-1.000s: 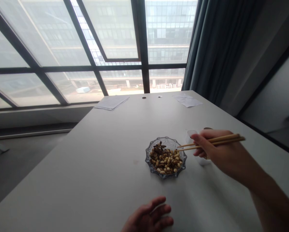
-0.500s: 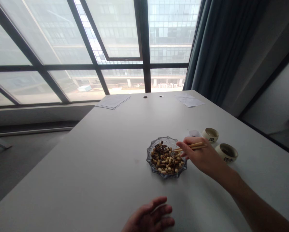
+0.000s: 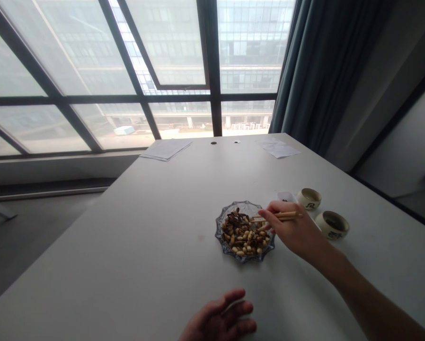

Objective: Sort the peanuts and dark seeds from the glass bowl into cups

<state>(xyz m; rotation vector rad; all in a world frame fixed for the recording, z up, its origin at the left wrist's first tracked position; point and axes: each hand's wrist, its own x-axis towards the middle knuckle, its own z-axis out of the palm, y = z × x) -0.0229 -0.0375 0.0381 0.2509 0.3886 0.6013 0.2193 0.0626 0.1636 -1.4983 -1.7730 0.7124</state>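
My right hand (image 3: pixel 292 227) is closed around a pair of wooden chopsticks (image 3: pixel 285 215). Their tips reach over a scalloped clear glass bowl (image 3: pixel 219 237). Inside the bowl lie pale nuts that look like peanuts (image 3: pixel 248 237), mixed with dark brown seeds or shells (image 3: pixel 237 218). Whether the tips pinch a piece is too small to tell. My left hand (image 3: pixel 225 317) rests near the bottom edge, in front of the bowl, with its fingers apart and nothing in them.
Two cream cups (image 3: pixel 309 199) with dark characters, the nearer cup (image 3: pixel 333 225) larger in view, stand right of the bowl. A small white container (image 3: pixel 285 196) is partly hidden behind my right hand. Papers (image 3: pixel 166 149) and another sheet (image 3: pixel 279 148) lie at the table's (image 3: pixel 145 227) far end.
The chopstick tips have shifted slightly left over the bowl and spread a little apart. My left hand, the bowl and the cups stay in place.
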